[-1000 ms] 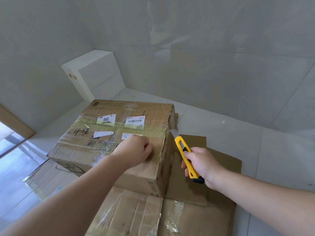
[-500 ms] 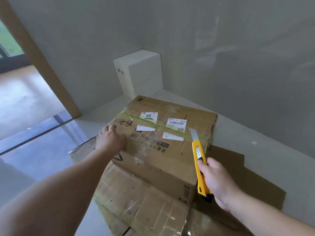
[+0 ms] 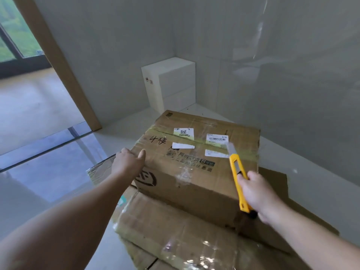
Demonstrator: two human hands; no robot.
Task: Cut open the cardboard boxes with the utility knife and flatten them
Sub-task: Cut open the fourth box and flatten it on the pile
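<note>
Cardboard box, taped shut, sits at the centre of the frame on flattened cardboard sheets spread over the pale floor; its top carries a handwritten "4" with a character beside it, a white QR-code sticker, a barcode label, two further white labels too small to read, and a printed line of characters with an "8" in it; a round logo marks the near face. Left hand rests on the box's left top edge, fingers relaxed and straight, grasping nothing; right hand, lower right, clenches round the yellow utility knife, its blade out over the yellow tape strip near the barcode label. A white block stands in the far corner. Against half a second ago, the left hand lies on the same edge; the blade tip has moved slightly forward, now touching the barcode label's corner; the view has swung left, showing more window at upper left.
</note>
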